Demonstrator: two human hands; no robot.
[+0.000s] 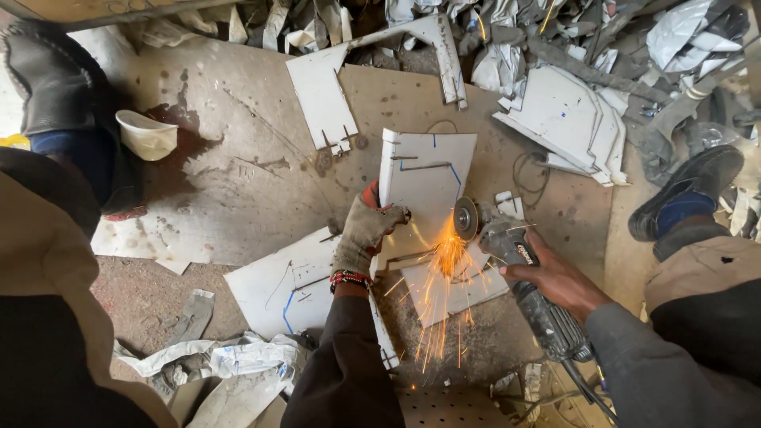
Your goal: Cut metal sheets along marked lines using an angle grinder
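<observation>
My left hand [365,230], in a worn grey and red glove with a beaded wristband, presses down on the left edge of a white metal sheet [424,170] marked with blue lines. My right hand [555,277], bare, grips a black angle grinder [515,273]. Its disc [464,218] bites into the sheet's lower right part, and orange sparks [445,277] spray down toward me. Another white sheet [285,289] lies under my left forearm.
A white cut panel [321,95] lies beyond on the brown floor plate [222,182]. Scrap metal is piled along the top and at right [571,119]. A white bowl [147,135] sits at left. My black shoe [686,190] rests at right.
</observation>
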